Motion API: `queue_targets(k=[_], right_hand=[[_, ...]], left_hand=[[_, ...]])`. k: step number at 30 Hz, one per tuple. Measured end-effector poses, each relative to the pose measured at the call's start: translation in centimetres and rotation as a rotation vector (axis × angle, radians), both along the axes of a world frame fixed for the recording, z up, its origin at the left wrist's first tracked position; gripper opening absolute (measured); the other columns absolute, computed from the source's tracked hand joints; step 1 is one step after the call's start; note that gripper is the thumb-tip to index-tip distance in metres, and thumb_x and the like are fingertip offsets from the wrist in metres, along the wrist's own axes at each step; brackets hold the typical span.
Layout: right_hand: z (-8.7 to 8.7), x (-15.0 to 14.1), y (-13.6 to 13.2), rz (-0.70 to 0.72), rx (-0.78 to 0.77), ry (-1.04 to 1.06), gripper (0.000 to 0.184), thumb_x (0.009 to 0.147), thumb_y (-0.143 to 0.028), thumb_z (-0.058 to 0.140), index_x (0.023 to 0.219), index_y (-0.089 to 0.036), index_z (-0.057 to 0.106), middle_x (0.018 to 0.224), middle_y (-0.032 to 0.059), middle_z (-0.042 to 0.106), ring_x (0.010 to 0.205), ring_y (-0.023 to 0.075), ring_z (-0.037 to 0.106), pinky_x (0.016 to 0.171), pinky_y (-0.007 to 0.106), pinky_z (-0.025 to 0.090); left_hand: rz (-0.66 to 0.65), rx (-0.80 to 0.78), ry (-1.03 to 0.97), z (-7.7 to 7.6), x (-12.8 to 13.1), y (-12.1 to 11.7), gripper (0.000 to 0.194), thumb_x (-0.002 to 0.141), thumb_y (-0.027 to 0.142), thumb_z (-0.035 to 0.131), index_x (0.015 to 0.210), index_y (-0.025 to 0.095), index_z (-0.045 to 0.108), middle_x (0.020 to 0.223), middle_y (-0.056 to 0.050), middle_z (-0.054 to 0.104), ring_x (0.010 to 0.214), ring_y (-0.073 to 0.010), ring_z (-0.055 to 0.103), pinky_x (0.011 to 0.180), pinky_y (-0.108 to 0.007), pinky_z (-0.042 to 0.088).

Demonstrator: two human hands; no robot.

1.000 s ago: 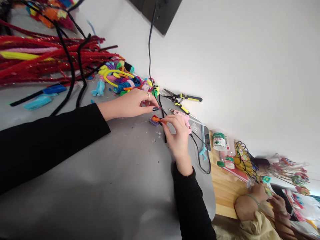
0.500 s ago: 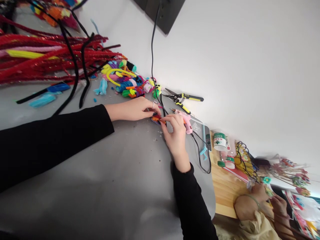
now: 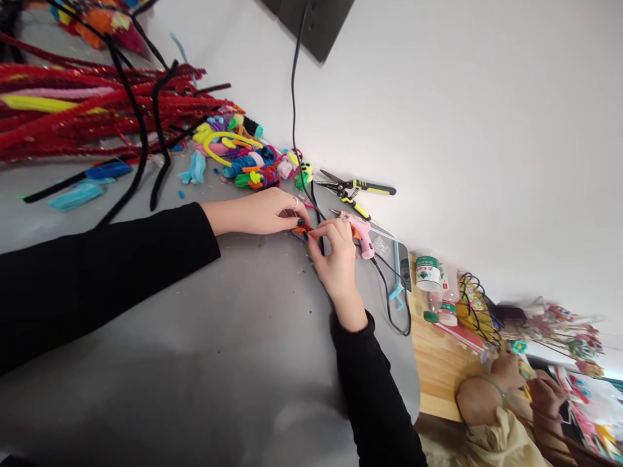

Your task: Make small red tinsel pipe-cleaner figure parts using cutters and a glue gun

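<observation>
My left hand (image 3: 265, 211), a ring on one finger, pinches a small orange, red and blue piece (image 3: 300, 231) low over the grey tabletop (image 3: 233, 324). From the other side, the fingertips of my right hand (image 3: 337, 256) are closed on the same piece. Fingers cover most of it, so its shape is hidden. Just beyond my right hand lies a pink glue gun (image 3: 361, 235) with an orange trigger. Pliers-like scissors (image 3: 357, 189) with yellow-and-black handles rest by the wall. A heap of colourful pipe-cleaner figures (image 3: 248, 159) is beside my left hand.
Red tinsel pipe cleaners (image 3: 97, 110) and black ones (image 3: 136, 117) spread across the upper left. A black cable (image 3: 294, 84) drops along the wall to the table. At right, a phone (image 3: 405, 266), bottles (image 3: 428, 272) and another person's hands (image 3: 545, 392) are at a wooden table (image 3: 435, 363).
My right hand has shifted slightly left, towards my left hand, with the small piece still between the fingers. The whole view has moved a little.
</observation>
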State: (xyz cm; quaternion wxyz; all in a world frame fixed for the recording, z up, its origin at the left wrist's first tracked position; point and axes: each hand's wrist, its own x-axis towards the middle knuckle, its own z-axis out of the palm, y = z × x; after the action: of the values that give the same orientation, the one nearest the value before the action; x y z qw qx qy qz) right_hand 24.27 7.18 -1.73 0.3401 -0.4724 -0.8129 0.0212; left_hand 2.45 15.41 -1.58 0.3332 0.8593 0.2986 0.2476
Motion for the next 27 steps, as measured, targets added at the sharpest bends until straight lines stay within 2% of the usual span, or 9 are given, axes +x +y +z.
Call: queue_targets(k=[5, 9, 12, 16, 21, 27], right_hand=[[-0.1, 0.0, 0.0, -0.022, -0.025, 0.002, 0.017, 0.100, -0.015, 0.061, 0.086, -0.026, 0.060, 0.099, 0.0047, 0.065, 0.099, 0.0245, 0.060, 0.093, 0.044, 0.050], [-0.3, 0.0, 0.1, -0.038, -0.053, 0.005, 0.019, 0.099, -0.014, 0.062, 0.084, -0.025, 0.059, 0.098, 0.0047, 0.063, 0.098, 0.0244, 0.060, 0.093, 0.044, 0.051], [-0.1, 0.2, 0.0, -0.032, -0.064, -0.004, 0.019, 0.100, -0.014, 0.062, 0.085, -0.025, 0.062, 0.100, 0.0049, 0.064, 0.101, 0.0247, 0.060, 0.099, 0.046, 0.050], [0.6, 0.9, -0.2, 0.004, -0.039, -0.076, 0.012, 0.102, -0.018, 0.066, 0.098, -0.027, 0.072, 0.113, 0.0068, 0.067, 0.112, 0.0274, 0.059, 0.108, 0.051, 0.047], [0.7, 1.5, -0.1, -0.002, -0.013, -0.105, 0.018, 0.104, -0.022, 0.067, 0.118, -0.028, 0.074, 0.117, 0.0081, 0.071, 0.116, 0.0284, 0.060, 0.107, 0.049, 0.048], [0.0, 1.1, 0.1, -0.007, -0.037, -0.087, 0.020, 0.108, -0.022, 0.061, 0.118, -0.026, 0.078, 0.117, 0.0093, 0.076, 0.112, 0.0278, 0.064, 0.105, 0.049, 0.050]], left_hand=[[-0.061, -0.079, -0.062, -0.5, -0.1, 0.1, 0.029, 0.092, 0.027, 0.065, 0.115, 0.018, 0.082, 0.111, -0.006, 0.083, 0.094, -0.0187, 0.077, 0.085, -0.024, 0.056], [-0.064, -0.081, -0.082, -0.8, -0.1, 0.4, 0.026, 0.092, 0.023, 0.066, 0.111, 0.019, 0.082, 0.112, -0.007, 0.081, 0.093, -0.0184, 0.076, 0.084, -0.025, 0.056], [-0.038, -0.062, -0.071, -1.0, -0.1, 0.5, 0.024, 0.092, 0.022, 0.067, 0.109, 0.019, 0.083, 0.110, -0.006, 0.080, 0.092, -0.0182, 0.075, 0.083, -0.024, 0.055], [-0.009, -0.017, -0.052, -1.2, 0.0, 0.5, 0.024, 0.090, 0.020, 0.067, 0.107, 0.021, 0.085, 0.104, -0.004, 0.079, 0.088, -0.0170, 0.074, 0.079, -0.023, 0.054], [0.011, 0.028, -0.061, -1.6, 0.0, 0.7, 0.023, 0.090, 0.020, 0.067, 0.103, 0.022, 0.085, 0.104, -0.003, 0.079, 0.086, -0.0168, 0.073, 0.079, -0.024, 0.053], [0.027, 0.084, -0.087, -1.7, 0.0, 0.7, 0.020, 0.089, 0.018, 0.066, 0.097, 0.021, 0.084, 0.105, -0.004, 0.077, 0.092, -0.0177, 0.072, 0.083, -0.025, 0.053]])
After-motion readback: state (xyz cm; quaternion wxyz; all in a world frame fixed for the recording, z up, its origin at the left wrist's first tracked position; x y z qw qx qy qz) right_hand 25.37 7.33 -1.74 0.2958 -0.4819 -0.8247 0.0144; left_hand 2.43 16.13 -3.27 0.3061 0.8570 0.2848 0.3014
